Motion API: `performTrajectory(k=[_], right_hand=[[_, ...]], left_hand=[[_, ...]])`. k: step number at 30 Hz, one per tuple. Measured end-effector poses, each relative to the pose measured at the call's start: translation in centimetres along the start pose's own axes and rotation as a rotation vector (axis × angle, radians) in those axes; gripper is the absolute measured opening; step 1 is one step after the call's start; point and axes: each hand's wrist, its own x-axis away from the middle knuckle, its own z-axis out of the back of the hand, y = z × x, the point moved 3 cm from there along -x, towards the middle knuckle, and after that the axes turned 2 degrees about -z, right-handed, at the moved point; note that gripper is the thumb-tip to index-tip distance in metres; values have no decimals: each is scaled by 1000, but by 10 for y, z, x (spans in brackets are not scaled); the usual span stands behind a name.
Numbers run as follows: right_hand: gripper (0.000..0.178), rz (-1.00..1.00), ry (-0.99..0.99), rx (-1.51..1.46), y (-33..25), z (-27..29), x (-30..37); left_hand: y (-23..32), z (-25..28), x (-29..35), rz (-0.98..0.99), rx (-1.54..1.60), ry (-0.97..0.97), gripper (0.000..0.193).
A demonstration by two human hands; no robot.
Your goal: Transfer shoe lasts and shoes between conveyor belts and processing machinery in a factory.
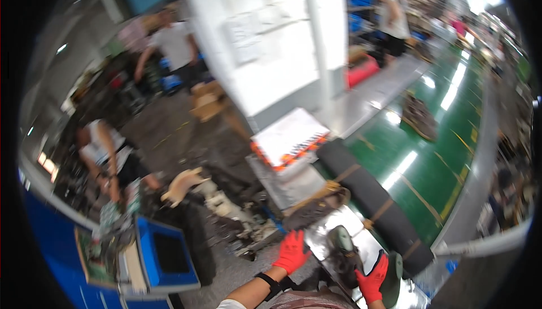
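So the table (353,220) here is a shiny metal slab, right beside a glossy green conveyor belt (403,187) with a dark, matte padded-looking strip (375,204) along its edge. Big white pillar (265,44) up ahead, gritty grey floor (164,137), a few people around the place. On the table there's a dark shoe with a rounded, smooth olive-green sole (341,244), and another green-soled one (393,278) next to the right hand (372,279). Left hand (292,252), in a red knit-looking glove, has its fingers spread, nothing in them, near the first shoe. Right one's gloved too, up against the second shoe, but it's pretty blurry, so can't tell if those fingers are actually gripping.
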Motion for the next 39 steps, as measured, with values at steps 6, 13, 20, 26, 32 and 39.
performTrajectory(k=[6, 13, 20, 26, 32, 39], right_hand=[[121, -83, -271, -371, -31, -77, -26], [116, -60, -168, -274, -15, -95, -19], [108, -178, -232, -306, -27, -86, -22], [71, -157, -301, -162, -10, -78, -26], [37, -286, -789, -800, 88, -132, -65], [42, 279, -533, -123, 2, -105, -90]], left_hand=[[-45, -5, 105, 351, 201, -310, 82], [-105, 4, 187, 630, 403, -309, 73], [-133, -1, 230, 701, 475, -202, 73], [-146, -1, 263, 827, 515, -108, 76], [-141, 11, 296, 926, 597, -51, 78], [-99, 63, 255, 902, 828, 32, 82]])
